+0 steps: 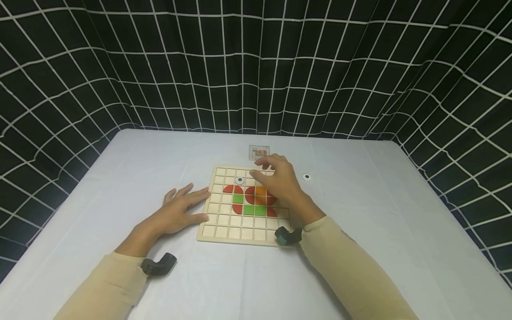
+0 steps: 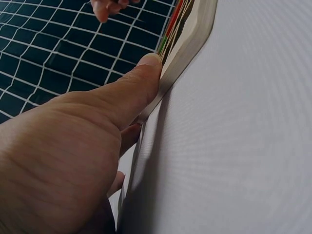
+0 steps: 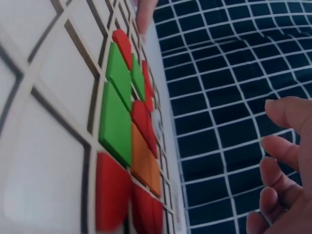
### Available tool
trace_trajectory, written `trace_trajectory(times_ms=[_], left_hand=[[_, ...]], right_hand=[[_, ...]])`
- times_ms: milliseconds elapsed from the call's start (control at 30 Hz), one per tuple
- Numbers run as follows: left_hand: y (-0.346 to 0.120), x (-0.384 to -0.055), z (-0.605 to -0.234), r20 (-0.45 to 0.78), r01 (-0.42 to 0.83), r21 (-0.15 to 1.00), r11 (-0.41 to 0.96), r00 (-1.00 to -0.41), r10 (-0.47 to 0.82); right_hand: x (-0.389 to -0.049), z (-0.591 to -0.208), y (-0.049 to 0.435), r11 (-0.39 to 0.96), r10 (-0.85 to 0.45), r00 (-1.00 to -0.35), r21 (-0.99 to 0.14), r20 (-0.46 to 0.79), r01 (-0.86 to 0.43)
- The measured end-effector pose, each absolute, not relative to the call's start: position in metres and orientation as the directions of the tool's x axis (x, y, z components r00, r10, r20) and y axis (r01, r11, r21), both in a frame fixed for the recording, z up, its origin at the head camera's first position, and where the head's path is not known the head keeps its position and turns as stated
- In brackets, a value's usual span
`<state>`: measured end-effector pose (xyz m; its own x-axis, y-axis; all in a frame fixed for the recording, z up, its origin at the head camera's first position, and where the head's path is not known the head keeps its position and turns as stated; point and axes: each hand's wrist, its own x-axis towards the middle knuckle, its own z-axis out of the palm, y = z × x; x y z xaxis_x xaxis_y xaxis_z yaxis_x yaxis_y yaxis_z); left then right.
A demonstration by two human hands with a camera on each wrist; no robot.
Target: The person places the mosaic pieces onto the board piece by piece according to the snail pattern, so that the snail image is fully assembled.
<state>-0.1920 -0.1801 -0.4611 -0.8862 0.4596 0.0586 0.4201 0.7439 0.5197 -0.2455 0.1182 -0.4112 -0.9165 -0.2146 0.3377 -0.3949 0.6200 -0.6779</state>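
Note:
A wooden grid board (image 1: 229, 232) lies on the table, with red (image 1: 238, 209), green (image 1: 249, 210) and orange (image 1: 260, 191) flat pieces set in its cells. One white piece with a black dot (image 1: 240, 181) sits in the upper part of the grid. My left hand (image 1: 180, 213) rests at the board's left side, thumb and fingertips touching the edge; the thumb (image 2: 139, 80) presses on the rim in the left wrist view. Above the board's upper right hovers my right hand (image 1: 280, 178), fingers loosely bent and apart, nothing visible between them. It hides some right-hand cells.
A second white piece with a black dot (image 1: 306, 177) lies on the table right of the board. Behind the board is a small picture card (image 1: 259, 152). The white-covered table (image 1: 372, 200) ends at a black curtain with white grid lines (image 1: 240, 66).

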Motion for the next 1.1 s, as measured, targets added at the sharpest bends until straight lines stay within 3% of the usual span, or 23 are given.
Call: trace_trajectory(times_ms=[833, 1100], left_hand=[[-0.181, -0.193, -0.463, 0.053, 0.419, 0.518, 0.746, -0.886, 0.461], [-0.180, -0.193, -0.462, 0.050, 0.415, 0.517, 0.748, -0.888, 0.458]], right_hand=[[-0.240, -0.394, 0.198, 0.581, -0.089, -0.825, -0.644, 0.558, -0.498], [-0.247, -0.406, 0.225, 0.603, -0.030, -0.855, -0.673, 0.517, -0.428]])
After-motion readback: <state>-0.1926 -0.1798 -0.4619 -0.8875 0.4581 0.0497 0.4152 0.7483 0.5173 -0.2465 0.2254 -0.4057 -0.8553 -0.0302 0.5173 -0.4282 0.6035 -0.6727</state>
